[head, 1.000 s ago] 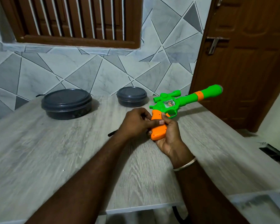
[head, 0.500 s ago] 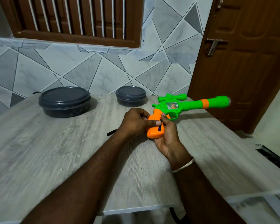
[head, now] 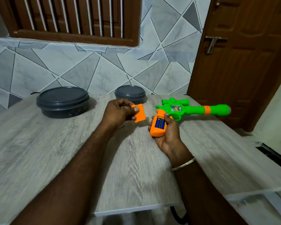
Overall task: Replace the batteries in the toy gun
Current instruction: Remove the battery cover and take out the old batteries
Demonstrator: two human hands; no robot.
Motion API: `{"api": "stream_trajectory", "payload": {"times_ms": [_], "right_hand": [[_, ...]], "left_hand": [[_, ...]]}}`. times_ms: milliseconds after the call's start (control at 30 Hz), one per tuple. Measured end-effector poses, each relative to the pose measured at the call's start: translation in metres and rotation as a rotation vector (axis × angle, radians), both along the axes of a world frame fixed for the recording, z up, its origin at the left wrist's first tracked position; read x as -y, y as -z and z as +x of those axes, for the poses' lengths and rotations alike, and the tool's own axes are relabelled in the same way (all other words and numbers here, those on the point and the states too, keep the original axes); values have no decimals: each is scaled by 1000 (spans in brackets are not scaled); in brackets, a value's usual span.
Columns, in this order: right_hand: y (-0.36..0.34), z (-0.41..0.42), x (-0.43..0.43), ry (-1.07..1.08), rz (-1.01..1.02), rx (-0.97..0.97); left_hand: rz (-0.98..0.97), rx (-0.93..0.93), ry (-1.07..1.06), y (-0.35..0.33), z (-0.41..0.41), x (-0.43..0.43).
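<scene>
Left hand (head: 118, 111): my fingers pinch the flat orange battery cover (head: 139, 114). Right hand (head: 168, 135): curled round the toy gun (head: 190, 109) grip (glossy plastic), two cylindrical batteries (head: 160, 123) exposed.

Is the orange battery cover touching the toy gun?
Apart. The head view shows table between the battery cover, in the left hand, and the toy gun.

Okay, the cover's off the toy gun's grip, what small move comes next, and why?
Probably lay the orange cover on the table. The left hand pinches it, the right hand grips the toy gun, and two batteries sit exposed in the handle, so a free hand is needed to pull them out.
</scene>
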State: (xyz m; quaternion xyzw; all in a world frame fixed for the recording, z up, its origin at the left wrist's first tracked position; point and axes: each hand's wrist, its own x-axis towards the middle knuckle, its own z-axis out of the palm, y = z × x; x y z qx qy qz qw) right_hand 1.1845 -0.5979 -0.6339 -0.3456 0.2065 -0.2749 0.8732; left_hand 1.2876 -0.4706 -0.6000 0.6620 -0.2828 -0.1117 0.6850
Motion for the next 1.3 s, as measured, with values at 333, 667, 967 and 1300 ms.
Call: {"api": "stream_trajectory", "payload": {"times_ms": [333,667,967,1300], "right_hand": [[-2,-4,-1,-49,-7,26],[-5,-8,-5,-68,-37,-5],[-3,-8,-4,-83,-54,1],[-2,-5,-5,-94,-129,37]], "left_hand": [[480,545,-76,21,-7,18],[750,723,55,15,6,17],[441,520,-258,-9,19,-29],[960,250,-162,-11,20,-74]]}}
